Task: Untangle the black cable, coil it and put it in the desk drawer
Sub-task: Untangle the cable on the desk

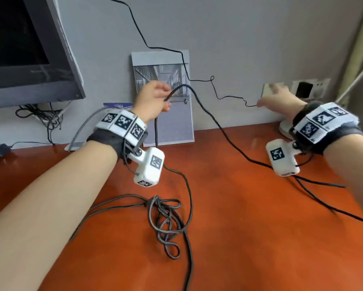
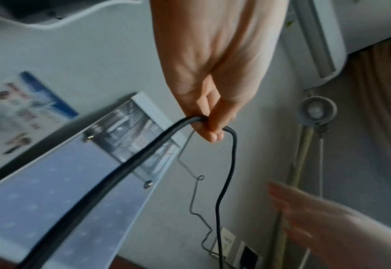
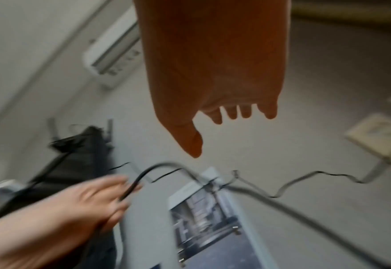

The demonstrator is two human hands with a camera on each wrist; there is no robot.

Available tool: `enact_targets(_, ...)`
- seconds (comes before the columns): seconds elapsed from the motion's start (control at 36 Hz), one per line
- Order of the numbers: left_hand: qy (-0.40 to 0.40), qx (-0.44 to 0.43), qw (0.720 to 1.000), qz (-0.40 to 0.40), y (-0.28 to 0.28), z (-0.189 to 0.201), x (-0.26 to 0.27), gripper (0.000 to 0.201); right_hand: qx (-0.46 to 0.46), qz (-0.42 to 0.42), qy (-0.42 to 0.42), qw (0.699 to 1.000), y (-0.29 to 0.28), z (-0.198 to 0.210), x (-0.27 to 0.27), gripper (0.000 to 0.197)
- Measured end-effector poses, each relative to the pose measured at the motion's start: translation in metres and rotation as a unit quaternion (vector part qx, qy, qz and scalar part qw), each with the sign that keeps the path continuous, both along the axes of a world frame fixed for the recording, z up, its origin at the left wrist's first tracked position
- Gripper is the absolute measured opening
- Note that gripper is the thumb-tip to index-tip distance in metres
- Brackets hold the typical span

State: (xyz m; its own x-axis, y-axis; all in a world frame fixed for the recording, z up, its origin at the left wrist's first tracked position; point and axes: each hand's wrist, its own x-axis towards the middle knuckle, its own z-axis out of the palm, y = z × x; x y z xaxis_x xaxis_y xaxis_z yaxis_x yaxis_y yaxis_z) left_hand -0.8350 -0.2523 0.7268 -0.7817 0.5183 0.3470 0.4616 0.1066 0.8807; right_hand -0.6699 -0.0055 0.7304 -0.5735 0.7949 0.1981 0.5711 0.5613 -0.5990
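Cable [image 1: 205, 114]: thin, black, one bend pinched in the raised left hand [image 1: 153, 97]; strands drop from there to a knotted heap [image 1: 165, 219] on the orange desk [image 1: 249, 238]. Other run slants right across the desk. Right hand [image 1: 281, 101] spread, blurred, holding nothing.

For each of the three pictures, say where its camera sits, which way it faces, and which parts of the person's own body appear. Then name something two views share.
Head: worn on the head, looking down at the desk; both forearms show.
Left wrist: along the left hand, which holds the black cable, toward the wall.
Right wrist: along the empty right hand toward the wall.
Shared: the framed picture appears in all three.
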Motion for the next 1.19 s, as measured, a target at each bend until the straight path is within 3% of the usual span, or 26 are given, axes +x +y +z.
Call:
enact_targets(0.08, 0.06, -0.002, 0.996, -0.063, 0.013, 0.029, 0.021, 0.036, 0.107, 0.175, 0.018, 0.979, -0.047, 0.02, -0.009, 0.078)
enact_targets(0.14, 0.095, 0.002, 0.992, -0.085, 0.02, 0.042, 0.03, 0.036, 0.145, 0.229, 0.006, 0.963, -0.068, 0.029, -0.015, 0.073)
enact_targets(0.25, 0.133, 0.034, 0.985, -0.101, 0.022, 0.05, 0.047, 0.044, 0.175, 0.189, 0.054, 0.965, -0.08, 0.044, -0.018, 0.032)
enact_targets(0.33, 0.143, 0.038, 0.981, -0.122, 0.018, 0.04, 0.06, 0.045, 0.122, 0.202, 0.141, 0.962, -0.076, 0.049, -0.018, 0.022)
enact_targets(0.42, 0.099, -0.075, 0.98, -0.154, 0.014, 0.024, 0.076, 0.039, 0.025, 0.158, 0.264, 0.951, -0.068, 0.061, -0.016, 0.034)
enact_targets(0.5, 0.072, -0.294, 0.922, -0.242, 0.007, 0.002, 0.085, 0.018, -0.024, 0.057, 0.333, 0.941, -0.05, 0.081, -0.003, 0.033)
enact_targets(0.56, 0.059, -0.308, 0.914, -0.258, 0.007, -0.011, 0.086, 0.021, -0.042, 0.004, 0.252, 0.967, -0.035, 0.088, 0.013, 0.029)
enact_targets(0.64, 0.028, -0.239, 0.952, -0.189, 0.015, -0.012, 0.084, 0.033, 0.091, -0.042, 0.041, 0.994, -0.035, 0.077, 0.03, 0.043)
enact_targets(0.69, 0.008, -0.177, 0.973, -0.145, 0.025, -0.003, 0.083, 0.033, 0.215, -0.012, 0.059, 0.975, -0.057, 0.06, 0.039, 0.056)
enact_targets(0.75, 0.008, -0.151, 0.98, -0.128, 0.035, 0.009, 0.083, 0.03, 0.307, 0.102, 0.071, 0.943, -0.086, 0.039, 0.043, 0.055)
enact_targets(0.83, 0.052, -0.167, 0.976, -0.126, 0.049, 0.024, 0.085, 0.03, 0.376, 0.366, -0.004, 0.851, -0.12, -0.001, 0.048, 0.043)
enact_targets(0.86, 0.059, -0.173, 0.975, -0.13, 0.052, 0.028, 0.085, 0.029, 0.391, 0.413, -0.035, 0.822, -0.125, -0.014, 0.048, 0.042)
enact_targets(0.92, 0.051, -0.187, 0.97, -0.149, 0.06, 0.034, 0.085, 0.029, 0.394, 0.439, -0.079, 0.804, -0.131, -0.035, 0.048, 0.041)
enact_targets(1.06, 0.063, -0.198, 0.967, -0.15, 0.064, 0.042, 0.085, 0.031, 0.274, 0.443, -0.133, 0.843, -0.139, -0.053, 0.042, 0.06)
enact_targets(1.11, 0.07, -0.195, 0.967, -0.151, 0.063, 0.045, 0.085, 0.032, 0.252, 0.458, -0.204, 0.827, -0.142, -0.056, 0.04, 0.059)
enact_targets(1.19, 0.071, -0.178, 0.97, -0.15, 0.058, 0.045, 0.083, 0.03, 0.331, 0.446, -0.287, 0.78, -0.146, -0.068, 0.039, 0.036)
